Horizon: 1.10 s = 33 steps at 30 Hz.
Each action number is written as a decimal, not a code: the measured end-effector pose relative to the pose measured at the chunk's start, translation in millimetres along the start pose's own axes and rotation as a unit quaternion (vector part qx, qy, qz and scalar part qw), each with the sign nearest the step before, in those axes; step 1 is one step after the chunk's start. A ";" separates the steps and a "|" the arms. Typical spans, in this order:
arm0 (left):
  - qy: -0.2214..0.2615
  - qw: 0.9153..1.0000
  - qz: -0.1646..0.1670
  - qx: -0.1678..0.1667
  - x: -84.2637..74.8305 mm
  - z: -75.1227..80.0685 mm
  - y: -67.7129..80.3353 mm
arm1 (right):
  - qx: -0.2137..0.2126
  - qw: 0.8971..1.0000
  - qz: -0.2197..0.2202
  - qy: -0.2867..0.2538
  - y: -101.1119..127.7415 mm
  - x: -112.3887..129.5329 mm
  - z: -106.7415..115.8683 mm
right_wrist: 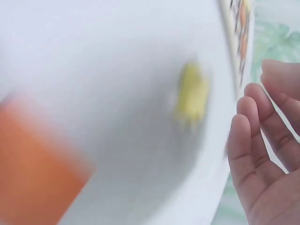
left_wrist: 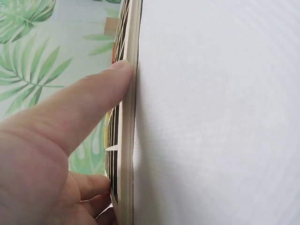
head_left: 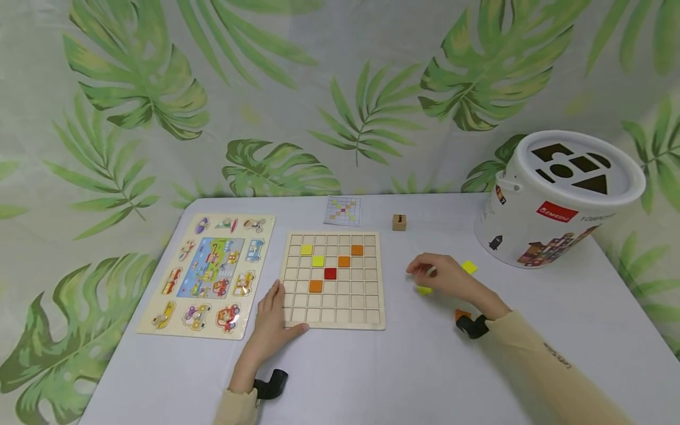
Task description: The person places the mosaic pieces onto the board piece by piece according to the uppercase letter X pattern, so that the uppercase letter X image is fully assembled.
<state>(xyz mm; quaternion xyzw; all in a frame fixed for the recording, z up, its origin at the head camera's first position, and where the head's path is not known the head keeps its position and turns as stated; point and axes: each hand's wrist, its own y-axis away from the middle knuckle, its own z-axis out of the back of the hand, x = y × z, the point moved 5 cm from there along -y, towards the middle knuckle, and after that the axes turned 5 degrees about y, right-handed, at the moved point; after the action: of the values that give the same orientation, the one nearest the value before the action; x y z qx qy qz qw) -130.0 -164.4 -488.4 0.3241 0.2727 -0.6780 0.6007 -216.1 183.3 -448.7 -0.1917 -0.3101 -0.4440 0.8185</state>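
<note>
A wooden grid board [head_left: 334, 324] lies flat on the table. Yellow and orange square tiles sit in its cells in diagonal lines around a red tile [head_left: 330, 273]. At the board's front left corner is my left hand [head_left: 272, 321], thumb extended against the front edge [left_wrist: 126, 140] and fingers along the left side. To the right of the board my right hand [head_left: 443, 276] hovers with loosely bent fingers; nothing shows between them in the right wrist view. Yellow pieces [right_wrist: 192, 91] lie on the table near this hand. Orange tiles [head_left: 462, 314] lie below its wrist, partly hidden.
Behind the board are a small pattern card [head_left: 342, 211] and a wooden cube [head_left: 399, 222]. A picture knob puzzle [head_left: 249, 233] lies at the left. The back right holds a white bucket [head_left: 499, 224] with shaped holes in its lid. A leaf-patterned cloth [head_left: 372, 147] hangs behind the table.
</note>
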 end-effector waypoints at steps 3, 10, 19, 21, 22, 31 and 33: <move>0.004 1.000 0.004 0.002 0.2 0.0 0.0 | 0.002 1.000 -0.015 0.001 14.6 -16.1 7.2; 0.007 1.000 0.001 -0.001 0.8 0.1 -0.6 | 0.036 0.999 -0.023 -0.010 27.6 -26.4 6.8; 0.004 1.000 0.001 -0.001 2.0 -0.2 -1.1 | 0.040 0.998 0.010 0.053 19.6 -20.1 -0.4; 0.003 1.000 0.000 -0.002 2.1 -0.2 -1.1 | 0.039 0.997 0.013 0.059 18.6 -19.9 -0.7; 0.002 1.000 -0.001 -0.002 1.9 -0.4 -1.1 | 0.039 0.997 0.014 0.061 18.3 -20.2 -0.8; 0.004 1.000 -0.004 -0.004 2.8 -0.5 -0.9 | 0.033 0.997 0.013 0.064 13.5 -15.8 -2.1; 0.006 1.000 -0.003 -0.004 2.9 -0.5 -0.5 | 0.033 0.998 0.010 0.058 9.3 -10.3 -4.3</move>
<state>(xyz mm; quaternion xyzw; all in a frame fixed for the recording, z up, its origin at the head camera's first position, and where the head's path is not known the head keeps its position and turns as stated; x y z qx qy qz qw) -130.7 -165.8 -491.0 0.3250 0.2801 -0.6767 0.5983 -211.0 192.0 -459.2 -0.1413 -0.2751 -0.4355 0.8454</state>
